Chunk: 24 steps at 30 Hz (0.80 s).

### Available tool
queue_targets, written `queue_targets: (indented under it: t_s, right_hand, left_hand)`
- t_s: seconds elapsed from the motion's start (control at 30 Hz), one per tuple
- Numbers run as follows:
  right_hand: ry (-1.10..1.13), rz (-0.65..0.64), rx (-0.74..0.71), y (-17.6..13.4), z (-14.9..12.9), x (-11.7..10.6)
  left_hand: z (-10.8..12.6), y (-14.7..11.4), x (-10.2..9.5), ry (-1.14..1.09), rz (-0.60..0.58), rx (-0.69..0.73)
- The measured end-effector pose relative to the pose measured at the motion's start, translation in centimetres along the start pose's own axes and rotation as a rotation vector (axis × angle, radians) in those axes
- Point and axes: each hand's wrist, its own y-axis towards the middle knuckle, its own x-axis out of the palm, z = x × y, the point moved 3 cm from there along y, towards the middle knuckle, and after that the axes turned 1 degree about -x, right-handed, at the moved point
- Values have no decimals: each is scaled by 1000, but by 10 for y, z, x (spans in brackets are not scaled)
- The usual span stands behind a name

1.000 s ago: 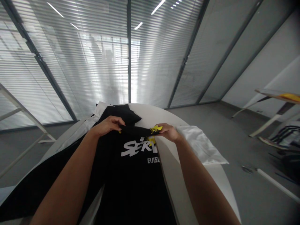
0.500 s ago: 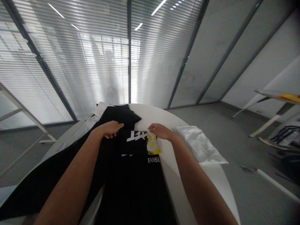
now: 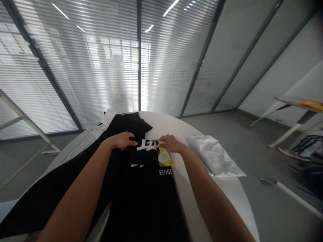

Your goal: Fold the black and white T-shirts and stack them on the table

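A long black garment (image 3: 143, 201) lies on a round white table (image 3: 166, 122). Its far end is folded back over itself, showing a white and yellow print, with small white letters just below the fold. At the left corner of that folded end, my left hand (image 3: 123, 141) pinches the cloth between thumb and fingers. My right hand (image 3: 171, 144) grips the right corner, its fingertips over the yellow part of the print. The fabric between both hands lies fairly flat. Which kind of garment it is cannot be made out.
More black cloth (image 3: 126, 122) and white cloth (image 3: 109, 117) spread along the table's left side and far edge. A white plastic-looking packet (image 3: 214, 156) rests at the right edge. A white metal frame (image 3: 25, 117) stands left, another table (image 3: 300, 102) right. Glass partitions with blinds rise behind.
My left thumb has moved right onto the printed part. My right fingers have come slightly lower and left over the fold. The folded end lies almost as before.
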Motion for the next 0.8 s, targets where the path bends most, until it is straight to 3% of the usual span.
queue_targets:
  t_s: [0.07,0.17,0.3,0.37,0.5,0.6,0.8]
  right_hand:
    - [21,49,26,2,4,-1]
    - [57,209,137,3,7,-6]
    - [85,398,200,3,-3,-10]
    - [95,388,167,2,-13,-4]
    - [39,270,122,1,-27,25]
    - [-31,249,111,0,-30,41]
    - [-32,269,84,-1,-26,37]
  left_hand:
    - [0,3,-2,21,67,48]
    - [0,7,-10,131,281,99]
    - [4,12,-12,358,478,87]
    - [7,14,-5,418,480,76]
    - [3,20,16,495,332,-16]
    - [-4,23,24,529,302,-44]
    - [-9,26,19,490,348,24]
